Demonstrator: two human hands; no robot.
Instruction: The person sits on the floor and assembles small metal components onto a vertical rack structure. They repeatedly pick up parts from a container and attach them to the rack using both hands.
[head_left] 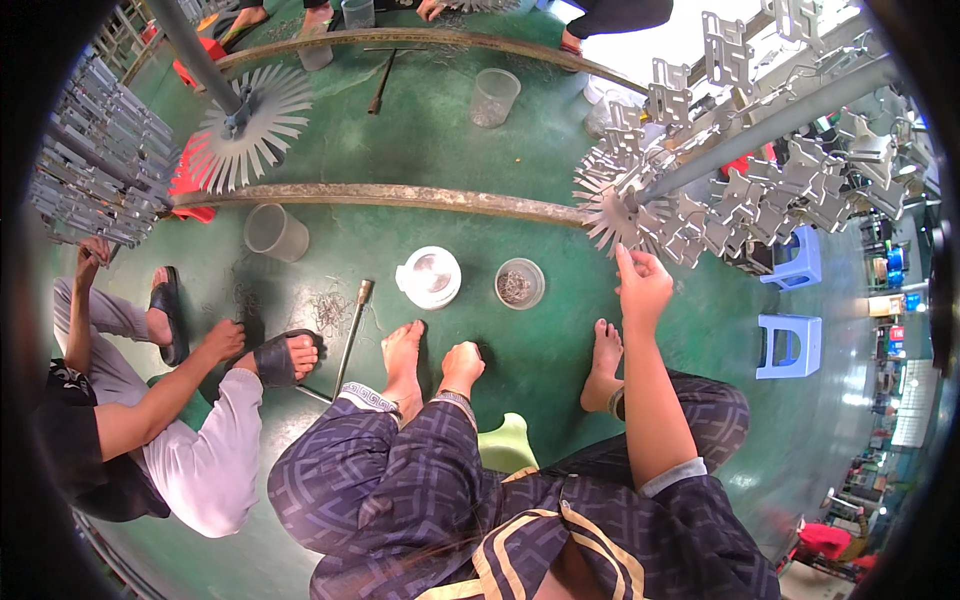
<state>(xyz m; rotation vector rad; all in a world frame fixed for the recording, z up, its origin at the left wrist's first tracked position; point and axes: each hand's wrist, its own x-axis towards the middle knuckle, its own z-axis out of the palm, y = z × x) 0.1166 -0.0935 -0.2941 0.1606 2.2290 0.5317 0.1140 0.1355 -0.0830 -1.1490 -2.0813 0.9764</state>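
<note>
My right hand [643, 285] is raised, its fingertips pinched together at the lower edge of a slotted metal disc [612, 212]. Anything small between those fingertips is too fine to make out. Stamped metal brackets [800, 170] hang in dense rows around the grey pole [770, 125] behind the disc. Low down beside my bare foot, my left hand [462, 368] is closed in a fist; what it may hold is hidden. Between my hands and the rack, a clear tub [541, 284] with small wire pieces [514, 287] stands on the floor, and left of it a white round container [430, 277].
A co-worker [110, 420] sits at left, one hand [93, 255] at another bracket rack [100, 160]. A long metal bar [400, 198] crosses ahead. A metal rod [352, 335] and loose wire pieces [330, 312] lie on the green floor. Blue stools [790, 347] stand at right.
</note>
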